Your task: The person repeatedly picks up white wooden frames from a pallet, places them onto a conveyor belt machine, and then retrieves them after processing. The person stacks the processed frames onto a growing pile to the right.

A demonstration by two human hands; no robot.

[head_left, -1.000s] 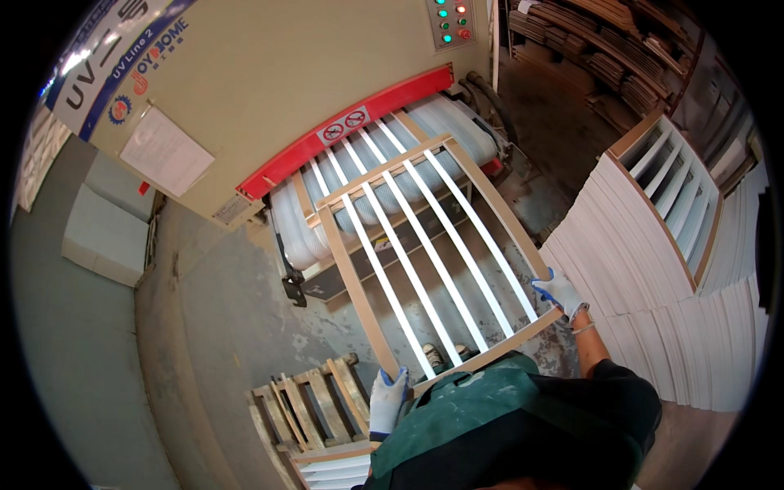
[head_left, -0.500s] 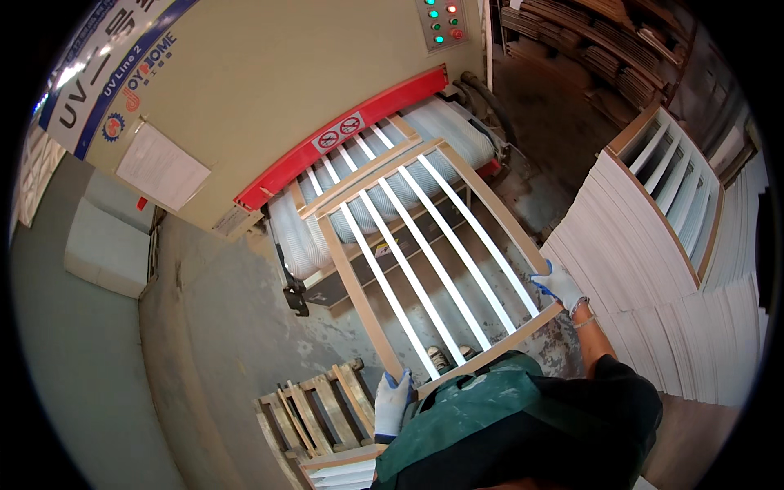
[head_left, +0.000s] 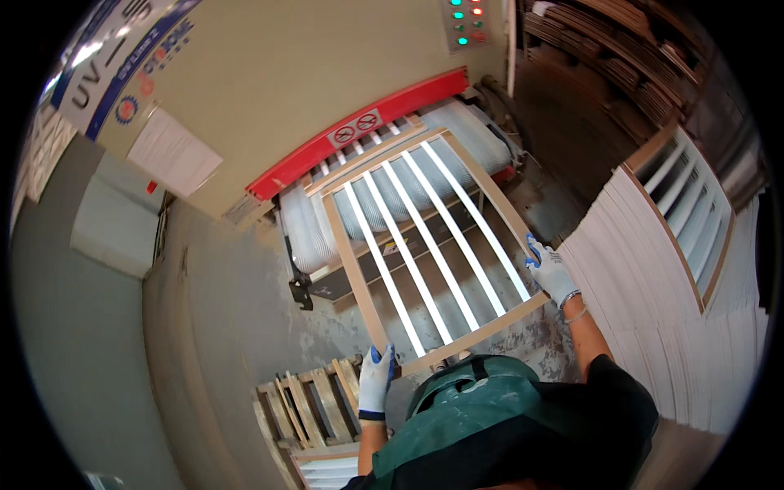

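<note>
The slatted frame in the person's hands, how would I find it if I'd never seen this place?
Find the big beige machine with the red bar across its mouth. The frame lies flat before it, far end on the rollers, with the left hand and right hand gripping its near corners. Unlike the stacked frames at right, it is being held.
</note>
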